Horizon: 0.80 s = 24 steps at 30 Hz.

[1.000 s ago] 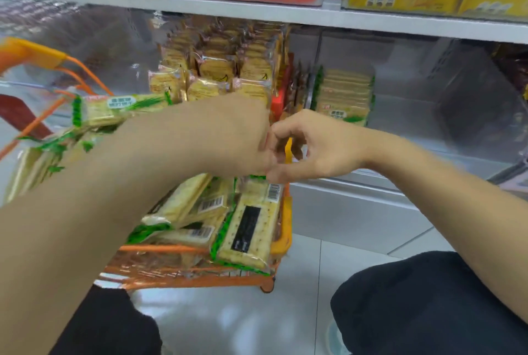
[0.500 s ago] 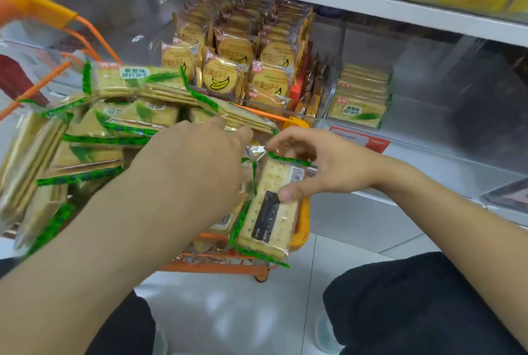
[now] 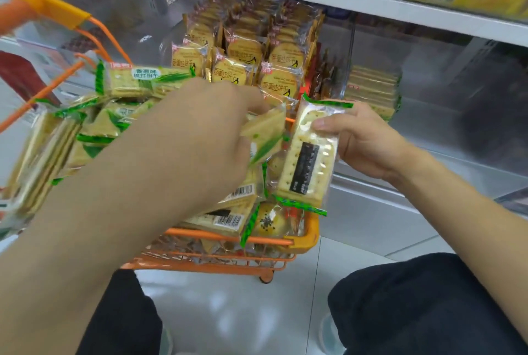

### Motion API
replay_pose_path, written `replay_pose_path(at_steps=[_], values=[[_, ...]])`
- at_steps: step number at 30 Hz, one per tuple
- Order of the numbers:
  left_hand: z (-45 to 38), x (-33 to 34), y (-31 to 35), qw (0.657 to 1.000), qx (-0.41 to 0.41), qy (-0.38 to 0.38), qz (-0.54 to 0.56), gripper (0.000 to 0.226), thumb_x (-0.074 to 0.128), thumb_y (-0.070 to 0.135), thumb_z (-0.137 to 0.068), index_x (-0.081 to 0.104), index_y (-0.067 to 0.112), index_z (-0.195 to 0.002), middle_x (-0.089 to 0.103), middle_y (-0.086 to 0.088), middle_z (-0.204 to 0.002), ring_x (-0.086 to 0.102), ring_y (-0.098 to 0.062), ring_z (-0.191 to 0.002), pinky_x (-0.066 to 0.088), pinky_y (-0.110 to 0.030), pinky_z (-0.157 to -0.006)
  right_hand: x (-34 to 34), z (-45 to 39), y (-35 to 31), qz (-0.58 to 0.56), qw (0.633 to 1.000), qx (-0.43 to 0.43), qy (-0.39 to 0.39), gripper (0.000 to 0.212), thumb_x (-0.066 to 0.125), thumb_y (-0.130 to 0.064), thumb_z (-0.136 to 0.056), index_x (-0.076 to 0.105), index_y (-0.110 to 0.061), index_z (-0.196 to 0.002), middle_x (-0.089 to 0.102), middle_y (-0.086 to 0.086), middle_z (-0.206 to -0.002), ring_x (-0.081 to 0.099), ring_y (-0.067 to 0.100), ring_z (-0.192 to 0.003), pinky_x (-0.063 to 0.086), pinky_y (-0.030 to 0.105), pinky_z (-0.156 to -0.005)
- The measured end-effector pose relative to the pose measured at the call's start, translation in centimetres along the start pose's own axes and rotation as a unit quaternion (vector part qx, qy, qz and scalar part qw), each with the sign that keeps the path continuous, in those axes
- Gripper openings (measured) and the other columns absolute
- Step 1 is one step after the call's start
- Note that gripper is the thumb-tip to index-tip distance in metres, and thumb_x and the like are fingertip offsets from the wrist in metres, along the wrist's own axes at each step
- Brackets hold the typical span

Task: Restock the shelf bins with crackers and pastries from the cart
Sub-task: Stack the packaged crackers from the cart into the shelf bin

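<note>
Your right hand [image 3: 368,143] is clamped on an upright cracker pack [image 3: 307,154] above the cart [image 3: 300,240]; your left hand [image 3: 205,137] pinches another pack [image 3: 265,134] just left.

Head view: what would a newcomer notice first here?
The right hand grips a cracker pack upright above the orange cart, which is heaped with green-edged packs. The left hand reaches into that heap. Behind, a shelf bin holds round biscuit packs.
</note>
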<state>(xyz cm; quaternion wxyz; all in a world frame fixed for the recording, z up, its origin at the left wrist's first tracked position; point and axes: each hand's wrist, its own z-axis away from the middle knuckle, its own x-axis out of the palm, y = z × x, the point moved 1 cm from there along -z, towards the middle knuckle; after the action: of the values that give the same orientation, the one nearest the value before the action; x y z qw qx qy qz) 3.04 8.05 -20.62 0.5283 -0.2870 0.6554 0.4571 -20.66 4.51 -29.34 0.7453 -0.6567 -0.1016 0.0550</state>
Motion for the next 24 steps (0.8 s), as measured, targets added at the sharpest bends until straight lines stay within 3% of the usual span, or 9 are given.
replay_pose_path(at_steps=[2, 4, 6, 8, 11, 15, 19, 22, 24], values=[[-0.3, 0.2, 0.6, 0.999, 0.013, 0.013, 0.049, 0.041, 0.055, 0.026, -0.096, 0.049, 0.042, -0.134, 0.062, 0.013, -0.115, 0.058, -0.014, -0.104, 0.044, -0.027, -0.081, 0.5, -0.1, -0.1, -0.029, 0.999, 0.007, 0.033, 0.084, 0.089, -0.03, -0.055, 0.055, 0.022, -0.112, 0.057, 0.032, -0.098, 0.053, 0.043, -0.083, 0.041, 0.046, -0.069], [-0.8, 1.1, 0.9, 0.995, 0.011, 0.018, 0.094, 0.039, 0.053, 0.025, -0.099, 0.046, 0.036, -0.136, 0.061, 0.009, -0.116, 0.057, -0.015, -0.098, 0.042, -0.029, -0.077, 0.7, 0.0, -0.2, -0.077, 0.994, 0.028, 0.067, 0.045, 0.072, -0.024, -0.067, 0.061, 0.006, -0.099, 0.062, 0.021, -0.079, 0.059, 0.033, -0.064, 0.05, 0.035, -0.061], [-1.3, 2.1, 0.5, 0.989, 0.0, 0.008, 0.15, 0.038, 0.049, 0.027, -0.101, 0.041, 0.035, -0.137, 0.061, 0.007, -0.111, 0.056, -0.009, -0.081, 0.042, -0.032, -0.068, 0.6, 0.3, -0.4, -0.074, 0.989, 0.019, 0.123, 0.019, 0.063, -0.023, -0.081, 0.056, -0.006, -0.084, 0.057, 0.007, -0.059, 0.048, 0.021, -0.045, 0.036, 0.024, -0.046], [-1.7, 3.0, 0.2, 0.978, -0.017, 0.004, 0.209, 0.038, 0.046, 0.028, -0.102, 0.037, 0.036, -0.139, 0.06, 0.007, -0.11, 0.054, -0.005, -0.069, 0.038, -0.023, -0.058, 0.4, 0.5, -0.8, -0.065, 0.981, -0.041, 0.178, 0.022, 0.053, -0.021, -0.098, 0.052, -0.011, -0.079, 0.05, -0.001, -0.046, 0.034, 0.011, -0.03, 0.017, 0.015, -0.036], [-2.1, 3.9, 0.0, 0.952, -0.027, 0.009, 0.305, 0.033, 0.046, 0.026, -0.103, 0.044, 0.036, -0.135, 0.062, 0.002, -0.094, 0.052, -0.004, -0.053, 0.04, -0.016, -0.048, 0.4, 1.0, -1.9, -0.077, 0.961, -0.137, 0.229, 0.026, 0.048, -0.021, -0.105, 0.052, -0.013, -0.081, 0.051, -0.002, -0.047, 0.032, 0.009, -0.026, 0.019, 0.013, -0.031], [-2.2, 4.8, 0.5, 0.903, -0.067, -0.008, 0.423, 0.026, 0.049, 0.022, -0.103, 0.06, 0.038, -0.12, 0.064, -0.013, -0.099, 0.059, -0.024, -0.082, 0.042, -0.028, -0.068, 0.3, 2.5, -3.3, -0.01, 0.911, -0.275, 0.307, 0.027, 0.054, -0.025, -0.104, 0.056, -0.015, -0.08, 0.063, 0.004, -0.057, 0.052, 0.013, -0.032, 0.031, 0.021, -0.029], [-2.3, 5.3, 1.6, 0.856, -0.114, -0.012, 0.504, 0.024, 0.05, 0.018, -0.102, 0.071, 0.029, -0.108, 0.068, -0.008, -0.096, 0.063, -0.026, -0.089, 0.049, -0.033, -0.083, 1.5, 3.7, -3.5, 0.139, 0.876, -0.406, 0.221, 0.009, 0.068, -0.009, -0.095, 0.065, -0.008, -0.103, 0.072, 0.017, -0.096, 0.076, 0.027, -0.077, 0.06, 0.034, -0.061], [-2.5, 5.3, 2.4, 0.726, -0.163, -0.01, 0.668, 0.03, 0.045, 0.026, -0.103, 0.072, 0.014, -0.105, 0.073, -0.009, -0.092, 0.067, -0.022, -0.071, 0.056, -0.036, -0.069, 1.7, 3.6, -2.2, 0.349, 0.826, -0.427, 0.116, 0.035, 0.085, -0.001, -0.079, 0.072, 0.001, -0.111, 0.07, 0.014, -0.119, 0.069, 0.023, -0.112, 0.055, 0.038, -0.095], [-2.8, 5.3, 2.6, 0.682, -0.169, -0.023, 0.711, 0.037, 0.043, 0.035, -0.103, 0.068, 0.012, -0.116, 0.073, -0.009, -0.095, 0.068, -0.017, -0.07, 0.058, -0.033, -0.06, 1.7, 3.5, -1.6, 0.408, 0.805, -0.424, 0.076, 0.04, 0.082, 0.012, -0.074, 0.072, 0.002, -0.112, 0.067, 0.014, -0.126, 0.065, 0.022, -0.121, 0.052, 0.038, -0.101]])
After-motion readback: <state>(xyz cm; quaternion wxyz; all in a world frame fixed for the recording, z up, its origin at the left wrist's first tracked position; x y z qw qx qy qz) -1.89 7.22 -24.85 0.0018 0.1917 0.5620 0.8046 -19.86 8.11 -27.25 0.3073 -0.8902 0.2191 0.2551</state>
